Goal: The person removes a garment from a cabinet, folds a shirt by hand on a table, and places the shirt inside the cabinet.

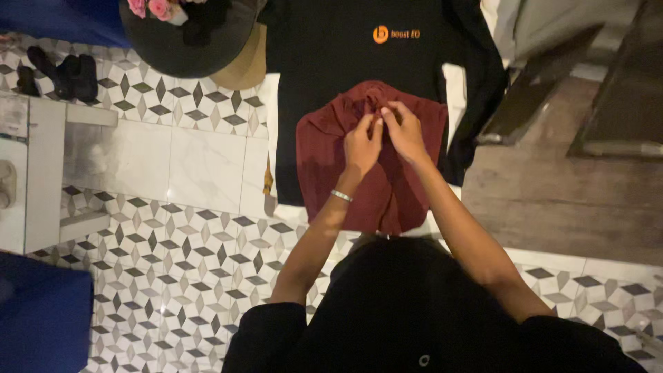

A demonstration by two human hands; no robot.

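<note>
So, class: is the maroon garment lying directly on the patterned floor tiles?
No: the maroon garment lies on a black shirt spread beneath it, with both hands pinching its upper part.

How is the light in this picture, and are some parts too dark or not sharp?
Head view: dim, warm indoor light. The black shirt loses nearly all fold detail. The maroon cloth shows soft creases. The left hand and right hand are lit evenly, slightly soft. The patterned tile floor is clearest; the corners fall dark.
</note>
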